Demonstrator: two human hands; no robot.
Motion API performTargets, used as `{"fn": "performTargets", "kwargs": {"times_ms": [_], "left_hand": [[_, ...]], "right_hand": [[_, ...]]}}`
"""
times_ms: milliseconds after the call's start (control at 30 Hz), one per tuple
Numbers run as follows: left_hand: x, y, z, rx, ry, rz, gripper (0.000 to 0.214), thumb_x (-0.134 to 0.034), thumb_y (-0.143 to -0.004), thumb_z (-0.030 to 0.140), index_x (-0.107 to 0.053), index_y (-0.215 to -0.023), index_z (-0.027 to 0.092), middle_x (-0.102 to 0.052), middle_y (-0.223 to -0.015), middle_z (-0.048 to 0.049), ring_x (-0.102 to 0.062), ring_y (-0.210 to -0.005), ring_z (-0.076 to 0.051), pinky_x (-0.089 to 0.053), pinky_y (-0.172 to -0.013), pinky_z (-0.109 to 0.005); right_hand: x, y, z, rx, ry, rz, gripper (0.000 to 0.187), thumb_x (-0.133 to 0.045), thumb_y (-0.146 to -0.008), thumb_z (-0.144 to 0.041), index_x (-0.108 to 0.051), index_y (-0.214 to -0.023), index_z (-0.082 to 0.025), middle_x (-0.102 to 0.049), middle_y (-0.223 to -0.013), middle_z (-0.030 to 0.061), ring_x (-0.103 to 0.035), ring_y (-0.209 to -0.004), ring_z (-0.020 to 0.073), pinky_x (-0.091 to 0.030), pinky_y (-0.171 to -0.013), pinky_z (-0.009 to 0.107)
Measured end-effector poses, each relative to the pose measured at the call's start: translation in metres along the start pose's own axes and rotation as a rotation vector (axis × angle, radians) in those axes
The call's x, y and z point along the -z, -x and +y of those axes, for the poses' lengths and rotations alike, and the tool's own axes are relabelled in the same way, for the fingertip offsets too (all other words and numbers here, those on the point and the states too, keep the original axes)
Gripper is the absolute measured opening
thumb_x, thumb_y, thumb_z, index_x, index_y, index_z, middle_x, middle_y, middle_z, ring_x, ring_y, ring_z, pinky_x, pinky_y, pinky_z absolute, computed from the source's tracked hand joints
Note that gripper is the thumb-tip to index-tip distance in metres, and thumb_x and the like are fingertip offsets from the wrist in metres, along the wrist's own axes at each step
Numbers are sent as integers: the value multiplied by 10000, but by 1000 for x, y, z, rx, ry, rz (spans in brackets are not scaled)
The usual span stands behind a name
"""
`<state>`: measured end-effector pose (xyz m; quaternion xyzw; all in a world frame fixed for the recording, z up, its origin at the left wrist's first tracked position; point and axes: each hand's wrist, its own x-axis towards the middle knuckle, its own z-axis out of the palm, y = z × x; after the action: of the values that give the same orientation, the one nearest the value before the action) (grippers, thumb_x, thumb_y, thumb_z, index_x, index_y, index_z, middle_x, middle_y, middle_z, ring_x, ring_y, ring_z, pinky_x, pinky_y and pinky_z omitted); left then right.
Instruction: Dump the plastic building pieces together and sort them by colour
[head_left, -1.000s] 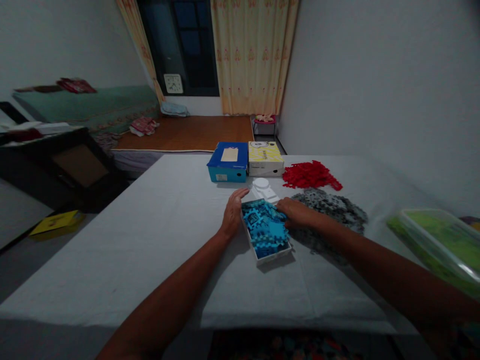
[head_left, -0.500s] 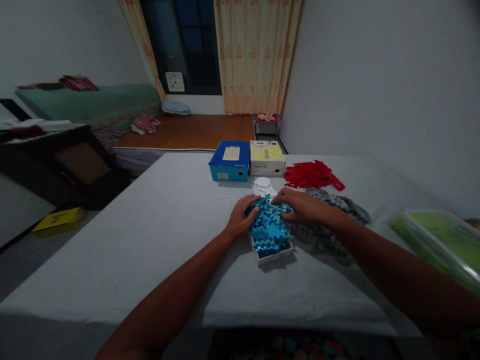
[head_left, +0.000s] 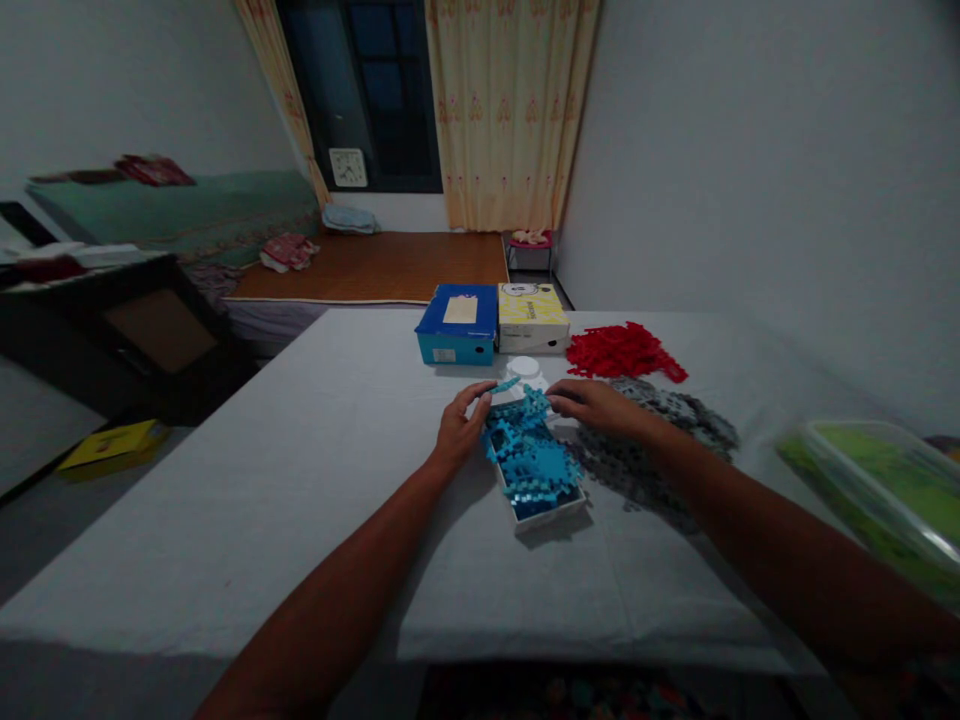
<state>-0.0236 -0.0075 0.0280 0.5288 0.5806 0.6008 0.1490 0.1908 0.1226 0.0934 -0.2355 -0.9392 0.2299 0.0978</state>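
Note:
A small white box (head_left: 551,515) lies open on the white table (head_left: 300,480), heaped with blue puzzle-like pieces (head_left: 532,460). My left hand (head_left: 461,425) is at the box's far left corner, fingers curled and pinching a blue piece that sticks up beside it. My right hand (head_left: 592,402) is at the far right corner, fingers closed on the top of the blue heap. Just beyond the box lies a white lid-like object (head_left: 523,370).
A blue box (head_left: 457,325) and a yellow box (head_left: 531,315) stand at the table's far side. A red pile of pieces (head_left: 622,352) and a grey pile (head_left: 660,430) lie to the right. A clear container with green contents (head_left: 877,480) sits at the right edge.
Both hands shifted from resting on the blue heap to its far end. The left hand now pinches a blue piece raised off the pile.

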Motion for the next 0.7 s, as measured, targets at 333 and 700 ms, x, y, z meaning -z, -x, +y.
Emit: {"fn": "performTargets", "kwargs": {"times_ms": [333,700], "left_hand": [[-9,7,-9,134,104,-30,384,-527,-917,463,-676,-1155,200,-704,-1157,-75,-630,-1111,-268,-466,-1011,-453],[-12,6,-10,153,166,31,325,-538,-917,405,-685,-1143,223,-710,-1127,-58,-630,-1105,-250,-462,-1003,-419]], "right_hand": [[-4,-1,12,-119,-176,14,442,-380,-928,-550,-567,-758,-187,-633,-764,42,-643,-678,178,-510,-623,277],[-21,-1,-2,4,-372,194,351,-524,-902,-509,-677,-962,-199,-700,-920,47,-653,-818,187,-539,-729,305]]}}
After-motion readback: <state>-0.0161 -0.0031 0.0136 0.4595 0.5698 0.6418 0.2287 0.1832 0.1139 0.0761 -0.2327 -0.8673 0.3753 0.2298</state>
